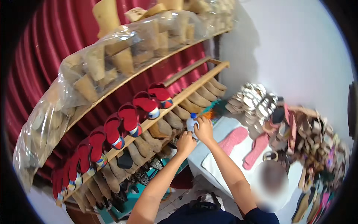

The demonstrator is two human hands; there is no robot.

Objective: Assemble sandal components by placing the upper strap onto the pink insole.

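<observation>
Both of my arms reach forward to a whitish plastic bottle point(190, 124) with a blue cap, at the left edge of a table. My right hand point(204, 129) is closed round its side. Lower down, my left hand point(186, 144) has its fingers curled against the bottle's base; part of its grip is hidden. On the table, to the right of my hands, two pink sole-shaped pieces point(256, 150) lie on a white sheet point(238, 158).
Red sandals point(128, 117) line a wooden rail point(182, 96) on the left, above rows of shoe lasts point(141, 145). A higher shelf holds plastic-wrapped lasts point(123, 61). White straps point(253, 99) and a heap of brown footwear parts point(313, 130) lie at the right.
</observation>
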